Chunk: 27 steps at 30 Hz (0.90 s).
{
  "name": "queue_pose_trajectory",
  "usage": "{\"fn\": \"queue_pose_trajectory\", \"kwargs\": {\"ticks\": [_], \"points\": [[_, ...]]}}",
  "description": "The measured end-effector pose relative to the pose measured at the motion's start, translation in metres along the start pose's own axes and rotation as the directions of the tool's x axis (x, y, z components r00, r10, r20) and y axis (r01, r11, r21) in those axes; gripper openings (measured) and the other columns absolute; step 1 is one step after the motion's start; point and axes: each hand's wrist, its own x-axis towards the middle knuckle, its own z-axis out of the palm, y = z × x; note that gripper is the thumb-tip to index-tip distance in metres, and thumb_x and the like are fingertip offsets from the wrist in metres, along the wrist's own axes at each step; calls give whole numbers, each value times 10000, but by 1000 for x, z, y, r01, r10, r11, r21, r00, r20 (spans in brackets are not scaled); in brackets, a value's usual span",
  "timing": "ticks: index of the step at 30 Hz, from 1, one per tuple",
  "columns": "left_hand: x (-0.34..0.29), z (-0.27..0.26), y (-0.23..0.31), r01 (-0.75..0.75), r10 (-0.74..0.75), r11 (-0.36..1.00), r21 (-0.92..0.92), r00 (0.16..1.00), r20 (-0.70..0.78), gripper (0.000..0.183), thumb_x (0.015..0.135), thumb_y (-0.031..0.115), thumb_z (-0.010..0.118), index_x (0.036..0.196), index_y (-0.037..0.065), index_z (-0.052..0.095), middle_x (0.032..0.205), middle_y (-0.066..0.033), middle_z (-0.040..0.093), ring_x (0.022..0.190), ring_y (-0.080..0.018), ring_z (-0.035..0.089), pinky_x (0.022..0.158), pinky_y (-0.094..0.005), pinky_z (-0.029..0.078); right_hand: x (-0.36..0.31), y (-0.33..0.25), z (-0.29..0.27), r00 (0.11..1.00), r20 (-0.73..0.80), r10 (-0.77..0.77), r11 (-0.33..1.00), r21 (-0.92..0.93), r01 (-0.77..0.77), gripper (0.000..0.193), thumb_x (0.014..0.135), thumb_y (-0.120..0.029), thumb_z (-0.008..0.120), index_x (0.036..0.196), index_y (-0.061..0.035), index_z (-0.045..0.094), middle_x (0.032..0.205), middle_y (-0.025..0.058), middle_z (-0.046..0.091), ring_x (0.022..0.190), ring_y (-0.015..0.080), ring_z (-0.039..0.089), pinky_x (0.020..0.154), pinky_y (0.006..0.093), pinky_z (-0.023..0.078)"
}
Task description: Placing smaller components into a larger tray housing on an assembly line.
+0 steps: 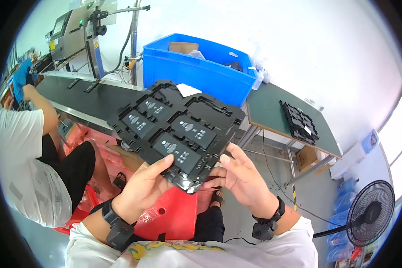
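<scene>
Two hands (142,186) hold one tray (212,110) carrying four batteries (176,153).

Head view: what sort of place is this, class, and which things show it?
Probably a factory or workshop: a dark conveyor-like belt, a boxy machine with a screen, and a black tray holding flat, battery-like pieces.

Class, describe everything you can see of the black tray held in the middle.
The black tray looks like glossy moulded plastic, with raised ribs and recessed compartments. Four hold flat black pieces with white markings; the upper-right one looks bare. It is tilted in the air, the left hand gripping its near side, the right hand at its right edge.
</scene>
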Motion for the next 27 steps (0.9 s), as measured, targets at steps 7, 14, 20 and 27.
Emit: {"fn": "queue_pose_trajectory", "kwargs": {"ticks": [7,14,20,27], "points": [[21,-1,-11,-148,152,972,183,988,-7,385,928,186,572,1271,37,480,1208,-55,547,1118,-153,514,942,-322,433,15,17,22,995,-81,50,989,146,-38,377,934,-203,535,1254,-29,437,1144,114,578,964,226,612,754,384,540],[15,-67,-16,-159,147,797,583,987,67,507,922,265,566,1351,37,420,1306,-125,489,1114,-186,507,931,-331,429,61,-30,-33,946,-288,-146,977,106,183,422,882,-184,595,1265,-58,472,1219,94,581,1055,229,603,847,438,500],[-41,-232,-94,73,346,80,994,933,-96,669,816,322,675,1348,21,404,1365,-234,398,1286,-359,373,1040,-438,333,159,-77,-122,850,-386,-358,894,122,431,259,919,-107,540,1153,-1,507,1162,155,593,1051,280,601,829,401,542],[-60,-271,-144,268,173,-455,849,962,-211,888,774,560,564,1435,47,266,1509,-255,100,1391,-425,116,1075,-551,198,251,-89,-214,787,-540,-299,779,338,528,272,897,-24,538,1151,29,457,1126,206,551,1016,370,576,857,548,519]]}}
